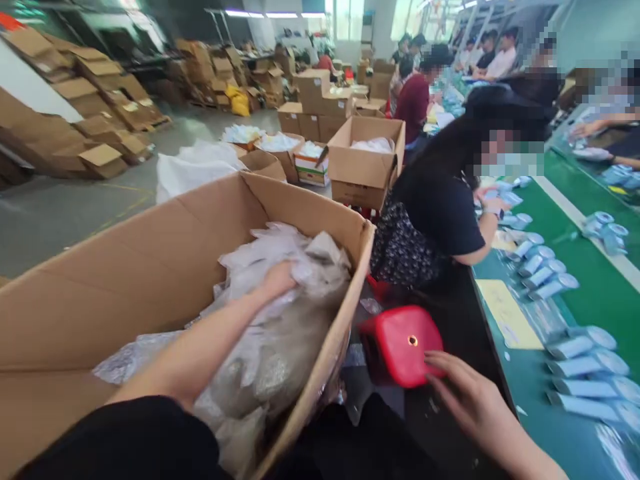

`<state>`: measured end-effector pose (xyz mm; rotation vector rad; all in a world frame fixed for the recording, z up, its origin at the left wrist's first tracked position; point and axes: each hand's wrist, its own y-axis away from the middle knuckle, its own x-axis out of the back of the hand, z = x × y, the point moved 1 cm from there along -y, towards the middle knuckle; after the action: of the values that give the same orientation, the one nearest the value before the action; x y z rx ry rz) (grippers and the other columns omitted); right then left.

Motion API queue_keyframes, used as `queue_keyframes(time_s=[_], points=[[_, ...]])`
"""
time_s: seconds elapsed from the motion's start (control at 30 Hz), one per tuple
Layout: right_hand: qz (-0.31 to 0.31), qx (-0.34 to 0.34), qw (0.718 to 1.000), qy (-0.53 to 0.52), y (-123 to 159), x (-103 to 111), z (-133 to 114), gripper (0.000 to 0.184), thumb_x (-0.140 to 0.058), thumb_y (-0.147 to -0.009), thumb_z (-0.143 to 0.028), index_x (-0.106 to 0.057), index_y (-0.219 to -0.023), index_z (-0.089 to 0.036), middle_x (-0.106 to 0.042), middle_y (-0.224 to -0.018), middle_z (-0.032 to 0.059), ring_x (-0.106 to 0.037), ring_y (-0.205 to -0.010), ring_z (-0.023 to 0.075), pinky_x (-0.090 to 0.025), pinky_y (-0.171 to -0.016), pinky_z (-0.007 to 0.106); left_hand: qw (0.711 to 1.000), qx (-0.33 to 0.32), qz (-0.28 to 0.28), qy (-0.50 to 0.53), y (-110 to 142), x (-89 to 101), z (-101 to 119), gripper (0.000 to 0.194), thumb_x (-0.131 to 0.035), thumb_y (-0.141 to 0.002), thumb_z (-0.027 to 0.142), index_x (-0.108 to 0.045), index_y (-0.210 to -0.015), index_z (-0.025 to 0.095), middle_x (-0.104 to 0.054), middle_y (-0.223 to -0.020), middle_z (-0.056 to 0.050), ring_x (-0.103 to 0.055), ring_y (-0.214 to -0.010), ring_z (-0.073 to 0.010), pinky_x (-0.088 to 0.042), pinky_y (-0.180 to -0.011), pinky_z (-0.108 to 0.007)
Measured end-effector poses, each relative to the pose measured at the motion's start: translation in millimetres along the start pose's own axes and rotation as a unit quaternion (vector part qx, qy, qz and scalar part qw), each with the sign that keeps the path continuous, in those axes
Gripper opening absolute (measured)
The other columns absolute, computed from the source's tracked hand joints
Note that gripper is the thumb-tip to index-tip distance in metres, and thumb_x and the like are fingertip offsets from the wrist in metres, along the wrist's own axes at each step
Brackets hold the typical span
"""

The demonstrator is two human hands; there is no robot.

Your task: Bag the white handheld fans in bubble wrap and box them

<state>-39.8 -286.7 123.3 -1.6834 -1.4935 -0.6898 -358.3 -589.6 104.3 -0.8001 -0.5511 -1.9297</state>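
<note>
My left hand (278, 279) reaches into a big open cardboard box (165, 253) and is closed on a clump of clear plastic bags (290, 267) that fill the box. My right hand (463, 393) rests low at the right, fingers stretched out, its fingertips touching the edge of a red plastic stool (400, 343). It holds nothing.
A green worktable (575, 293) at the right carries several pale blue tubes (545, 270) and a yellow sheet (507, 313). A co-worker in a dark top (440, 213) sits right beyond the stool. More open cartons (365, 160) and stacked boxes stand behind on the grey floor.
</note>
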Motion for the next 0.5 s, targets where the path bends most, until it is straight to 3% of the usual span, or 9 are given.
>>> queue_keyframes(time_s=[0.07, 0.17, 0.23, 0.37, 0.5], points=[[0.036, -0.052, 0.998, -0.003, 19, 8, 11, 0.023, -0.053, -0.09, -0.032, -0.064, -0.11, -0.024, -0.07, -0.112, 0.0083, -0.068, -0.102, 0.0221, -0.058, -0.09, 0.034, 1.0, -0.006, 0.022, -0.004, 5, 33.6, 5, 0.016, -0.072, -0.069, 0.022, -0.066, -0.08, 0.012, -0.069, -0.085, 0.002, -0.06, -0.088, -0.0179, -0.046, -0.091, -0.034], [0.075, -0.083, 0.993, -0.024, 44, 10, 23, 0.022, -0.055, -0.089, -0.033, -0.063, -0.107, -0.023, -0.072, -0.105, 0.0074, -0.07, -0.096, 0.022, -0.059, -0.085, 0.033, 0.992, -0.01, 0.112, 0.056, 25, 83.7, 10, 0.043, -0.077, -0.062, 0.032, -0.064, -0.096, 0.009, -0.069, -0.088, 0.005, -0.057, -0.086, -0.0145, -0.046, -0.093, -0.037], [0.074, -0.067, 0.994, -0.048, 58, 8, 25, 0.022, -0.056, -0.088, -0.034, -0.064, -0.107, -0.024, -0.073, -0.103, 0.0064, -0.071, -0.094, 0.0215, -0.06, -0.084, 0.032, 0.973, 0.003, 0.187, 0.132, 44, 108.9, 14, 0.058, -0.084, -0.054, 0.038, -0.062, -0.097, 0.007, -0.069, -0.082, 0.006, -0.056, -0.079, -0.0108, -0.048, -0.091, -0.039], [0.06, -0.005, 0.995, -0.079, 80, 2, 16, 0.021, -0.06, -0.086, -0.034, -0.066, -0.104, -0.027, -0.074, -0.102, 0.0047, -0.072, -0.091, 0.0213, -0.06, -0.081, 0.028, 0.913, 0.036, 0.333, 0.232, 80, 142.4, 28, 0.063, -0.088, -0.048, 0.041, -0.061, -0.094, 0.008, -0.067, -0.075, 0.007, -0.057, -0.077, -0.0081, -0.049, -0.092, -0.037], [0.059, 0.048, 0.993, -0.091, 98, 3, 5, 0.017, -0.061, -0.085, -0.032, -0.068, -0.099, -0.027, -0.075, -0.095, 0.0042, -0.073, -0.083, 0.0203, -0.06, -0.074, 0.022, 0.885, 0.033, 0.398, 0.238, 103, 171.0, 45, 0.058, -0.083, -0.055, 0.05, -0.058, -0.087, 0.009, -0.064, -0.068, 0.007, -0.058, -0.075, -0.0104, -0.054, -0.084, -0.039]])
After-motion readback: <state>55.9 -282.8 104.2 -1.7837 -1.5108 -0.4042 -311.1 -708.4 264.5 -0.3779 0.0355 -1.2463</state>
